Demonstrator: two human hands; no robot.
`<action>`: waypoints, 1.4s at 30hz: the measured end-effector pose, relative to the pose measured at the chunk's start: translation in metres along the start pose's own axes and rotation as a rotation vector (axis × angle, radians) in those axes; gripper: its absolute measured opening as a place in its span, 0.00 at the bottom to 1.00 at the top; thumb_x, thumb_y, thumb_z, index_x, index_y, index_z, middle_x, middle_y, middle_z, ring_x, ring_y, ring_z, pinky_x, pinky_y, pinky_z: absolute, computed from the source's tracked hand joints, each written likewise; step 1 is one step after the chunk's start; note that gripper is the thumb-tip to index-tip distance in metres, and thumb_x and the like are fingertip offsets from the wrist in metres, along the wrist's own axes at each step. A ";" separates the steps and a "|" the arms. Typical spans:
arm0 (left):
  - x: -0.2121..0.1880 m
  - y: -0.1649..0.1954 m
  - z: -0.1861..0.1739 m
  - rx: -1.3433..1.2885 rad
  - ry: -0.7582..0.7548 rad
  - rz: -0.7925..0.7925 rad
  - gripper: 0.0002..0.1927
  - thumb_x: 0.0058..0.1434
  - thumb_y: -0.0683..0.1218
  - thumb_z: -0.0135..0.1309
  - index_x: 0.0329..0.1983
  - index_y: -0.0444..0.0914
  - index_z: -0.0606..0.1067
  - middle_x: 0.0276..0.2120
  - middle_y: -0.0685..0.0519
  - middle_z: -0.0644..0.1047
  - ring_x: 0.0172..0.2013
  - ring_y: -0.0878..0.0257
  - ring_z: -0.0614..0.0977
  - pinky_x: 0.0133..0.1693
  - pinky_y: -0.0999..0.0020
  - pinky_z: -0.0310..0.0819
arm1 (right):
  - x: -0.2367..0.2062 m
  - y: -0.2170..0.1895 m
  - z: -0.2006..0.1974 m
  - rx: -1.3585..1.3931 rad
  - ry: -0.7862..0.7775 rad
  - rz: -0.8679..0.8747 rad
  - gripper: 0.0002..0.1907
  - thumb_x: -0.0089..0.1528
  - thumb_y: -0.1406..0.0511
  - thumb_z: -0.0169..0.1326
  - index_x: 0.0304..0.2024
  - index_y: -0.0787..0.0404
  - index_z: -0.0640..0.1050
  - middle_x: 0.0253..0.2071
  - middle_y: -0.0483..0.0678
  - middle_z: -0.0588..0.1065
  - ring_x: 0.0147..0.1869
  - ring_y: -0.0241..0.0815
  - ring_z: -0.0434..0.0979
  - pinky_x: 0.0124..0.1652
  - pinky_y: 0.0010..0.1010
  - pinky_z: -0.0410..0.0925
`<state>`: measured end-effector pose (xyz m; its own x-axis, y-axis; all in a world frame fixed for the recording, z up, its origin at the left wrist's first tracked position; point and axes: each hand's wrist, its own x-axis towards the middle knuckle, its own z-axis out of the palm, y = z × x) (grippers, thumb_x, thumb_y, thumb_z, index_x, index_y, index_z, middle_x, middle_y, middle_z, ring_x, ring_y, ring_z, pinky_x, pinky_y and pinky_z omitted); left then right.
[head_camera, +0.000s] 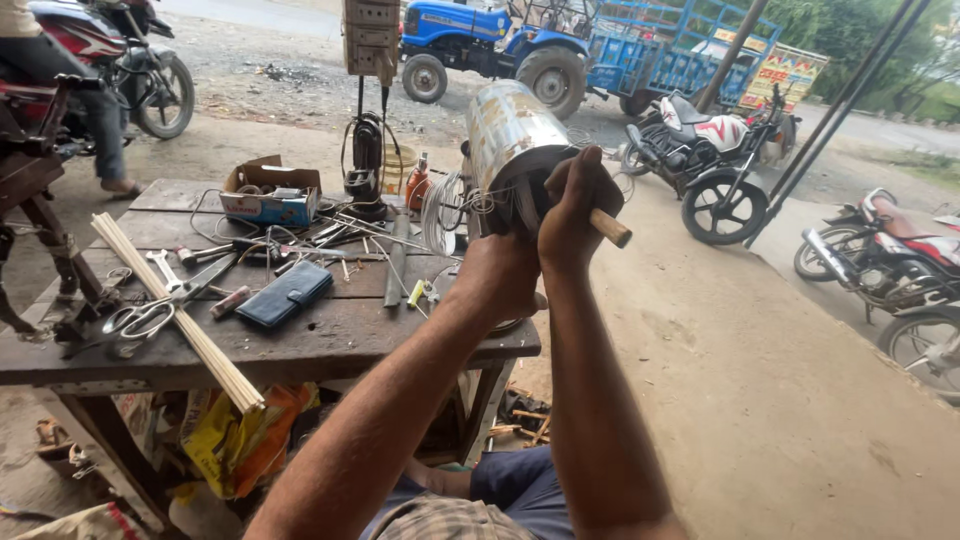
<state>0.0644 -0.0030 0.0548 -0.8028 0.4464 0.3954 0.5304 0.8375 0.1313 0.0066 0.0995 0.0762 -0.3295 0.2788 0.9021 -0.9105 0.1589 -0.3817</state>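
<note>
A shiny metal cylinder (506, 128), a motor body with wire windings showing at its near end, is held up in front of me. My left hand (497, 272) grips it from below, at the near end. My right hand (573, 213) is closed around a wooden handle (611, 229) whose tip sticks out to the right, with the tool's head hidden against the windings. Loose wire loops (440, 212) hang off the cylinder's left side.
A worn wooden workbench (330, 345) at left carries scissors (140, 320), a spanner, a dark wallet (285, 294), a bundle of thin sticks (170, 305), a cardboard box (270, 193) and hand tools. Motorcycles (715, 165) and a blue tractor (490, 45) stand beyond on bare ground.
</note>
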 end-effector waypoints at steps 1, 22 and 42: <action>0.001 0.000 0.000 -0.014 0.030 -0.005 0.21 0.49 0.55 0.72 0.41 0.39 0.81 0.39 0.48 0.82 0.40 0.53 0.85 0.41 0.57 0.82 | 0.001 0.003 -0.002 0.022 -0.025 0.016 0.30 0.77 0.53 0.42 0.23 0.61 0.70 0.22 0.41 0.66 0.27 0.32 0.63 0.32 0.27 0.57; 0.001 0.013 -0.005 -0.024 0.000 -0.082 0.30 0.48 0.57 0.73 0.45 0.33 0.79 0.43 0.44 0.79 0.42 0.52 0.83 0.41 0.58 0.82 | 0.012 -0.067 -0.039 0.191 0.072 0.054 0.29 0.75 0.51 0.44 0.22 0.59 0.68 0.17 0.42 0.64 0.18 0.33 0.60 0.22 0.27 0.53; -0.006 -0.012 0.030 -0.316 0.172 -0.030 0.36 0.55 0.55 0.70 0.60 0.32 0.70 0.49 0.43 0.76 0.37 0.51 0.84 0.37 0.61 0.84 | 0.000 -0.056 -0.066 0.537 -0.121 -0.208 0.22 0.78 0.59 0.45 0.29 0.59 0.68 0.18 0.39 0.60 0.17 0.28 0.50 0.21 0.23 0.50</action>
<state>0.0546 -0.0061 0.0242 -0.7763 0.3408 0.5303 0.5865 0.6988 0.4095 0.0742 0.1533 0.0839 -0.1283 0.1783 0.9756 -0.9476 -0.3122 -0.0676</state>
